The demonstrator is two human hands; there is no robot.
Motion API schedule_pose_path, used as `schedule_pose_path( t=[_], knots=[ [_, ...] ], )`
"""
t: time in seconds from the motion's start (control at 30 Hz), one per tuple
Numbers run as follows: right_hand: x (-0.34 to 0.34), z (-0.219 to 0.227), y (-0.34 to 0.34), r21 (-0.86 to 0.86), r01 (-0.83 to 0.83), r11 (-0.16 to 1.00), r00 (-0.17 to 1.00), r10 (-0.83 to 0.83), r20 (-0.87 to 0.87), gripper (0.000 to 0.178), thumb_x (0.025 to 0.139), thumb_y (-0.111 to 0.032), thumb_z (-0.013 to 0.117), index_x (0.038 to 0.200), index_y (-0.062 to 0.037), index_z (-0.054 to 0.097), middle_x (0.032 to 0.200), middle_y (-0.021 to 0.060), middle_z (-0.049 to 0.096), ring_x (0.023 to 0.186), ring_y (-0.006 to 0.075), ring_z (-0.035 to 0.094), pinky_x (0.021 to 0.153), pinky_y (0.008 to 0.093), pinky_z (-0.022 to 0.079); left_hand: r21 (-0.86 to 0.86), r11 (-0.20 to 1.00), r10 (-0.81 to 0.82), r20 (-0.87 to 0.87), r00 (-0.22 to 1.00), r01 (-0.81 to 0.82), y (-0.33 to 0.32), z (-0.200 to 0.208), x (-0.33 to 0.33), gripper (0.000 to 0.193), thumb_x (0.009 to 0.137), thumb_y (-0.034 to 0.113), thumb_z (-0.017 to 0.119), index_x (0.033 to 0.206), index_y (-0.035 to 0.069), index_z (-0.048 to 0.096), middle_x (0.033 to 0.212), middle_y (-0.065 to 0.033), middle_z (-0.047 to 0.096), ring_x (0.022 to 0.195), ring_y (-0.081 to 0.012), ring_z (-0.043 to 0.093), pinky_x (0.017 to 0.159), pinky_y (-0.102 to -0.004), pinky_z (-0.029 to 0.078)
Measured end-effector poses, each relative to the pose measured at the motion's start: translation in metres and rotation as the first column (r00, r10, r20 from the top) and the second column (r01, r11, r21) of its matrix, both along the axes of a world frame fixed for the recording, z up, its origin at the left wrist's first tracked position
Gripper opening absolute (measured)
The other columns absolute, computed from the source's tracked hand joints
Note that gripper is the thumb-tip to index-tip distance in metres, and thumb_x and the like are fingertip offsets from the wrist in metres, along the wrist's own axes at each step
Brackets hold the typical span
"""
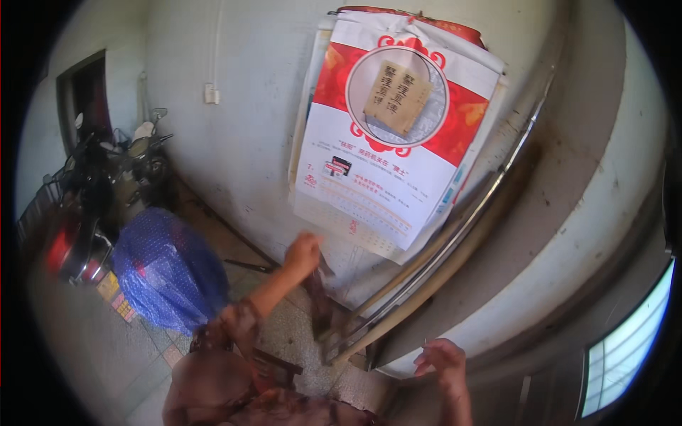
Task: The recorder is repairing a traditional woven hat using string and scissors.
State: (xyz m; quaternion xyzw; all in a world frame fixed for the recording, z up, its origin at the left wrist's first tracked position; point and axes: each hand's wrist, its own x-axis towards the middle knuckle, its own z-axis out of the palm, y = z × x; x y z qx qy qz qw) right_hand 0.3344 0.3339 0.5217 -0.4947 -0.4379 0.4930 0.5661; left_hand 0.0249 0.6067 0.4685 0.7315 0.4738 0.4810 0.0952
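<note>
A wall calendar (383, 167) with a red and white top sheet hangs tilted on the wall. My left hand (304, 254) is raised just below its lower left edge, seemingly apart from the paper. Its fingers are curled closed, and whatever they hold, if anything, is hidden. Lower right, my right hand (440, 358) is lifted with loosely bent fingers apart, nothing visible in it. A metal handrail (490, 192) slants up the wall between the calendar and the right side.
A blue dotted cover (167, 266) drapes a bulky object at left. Behind it stand motorbikes (135, 163) near a dark doorway (87, 99). Dark wooden furniture (320, 298) is below my left hand. A bright window (625, 348) shows at lower right.
</note>
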Motion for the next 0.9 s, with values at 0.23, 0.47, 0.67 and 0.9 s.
schedule_pose_path(
  t=[0.23,0.47,0.67,0.9],
  knots=[
    [0.023,0.021,0.087,0.052,-0.353,0.934,0.935,0.35,0.06,0.017,0.083,0.007,0.053,0.099,0.0017,0.057,0.074,0.0171,0.063,0.059,0.0261,0.064,0.052,0.0336,0.053,-0.029,0.904,0.426,0.002,0.905,-0.426,0.132,0.075,-0.061,0.033,0.08,0.008,0.05,0.111,0.008,0.059,0.099,-0.0208,0.053,0.092,-0.0379,0.057,0.081,-0.0427,0.047],
    [0.027,0.043,0.141,0.026,-0.487,0.873,0.87,0.483,0.101,0.014,0.089,0.001,0.052,0.102,0.0003,0.057,0.078,0.0125,0.065,0.06,0.0188,0.063,0.057,0.0274,0.051,-0.12,0.848,0.518,-0.018,0.855,-0.516,0.189,0.141,-0.038,0.047,0.078,0.011,0.048,0.125,0.011,0.049,0.11,-0.0243,0.048,0.097,-0.042,0.055,0.086,-0.0462,0.045],
    [0.007,0.061,0.18,-0.007,-0.541,0.841,0.825,0.532,0.189,0.014,0.09,0.0,0.051,0.103,-0.0002,0.057,0.079,0.0111,0.065,0.061,0.017,0.063,0.058,0.0267,0.051,-0.177,0.845,0.51,-0.016,0.86,-0.504,0.223,0.149,-0.044,0.043,0.078,0.01,0.047,0.121,0.01,0.052,0.112,-0.0223,0.047,0.1,-0.041,0.055,0.089,-0.0442,0.044],
    [-0.024,0.075,0.236,0.059,-0.578,0.814,0.778,0.528,0.339,0.018,0.088,0.005,0.049,0.103,0.001,0.057,0.078,0.0089,0.063,0.062,0.0143,0.062,0.057,0.0244,0.05,0.105,0.918,0.366,0.145,0.919,-0.382,0.232,0.121,-0.057,0.034,0.079,0.014,0.055,0.112,0.009,0.058,0.106,-0.0195,0.054,0.093,-0.0353,0.059,0.083,-0.0407,0.046]
  ],
)
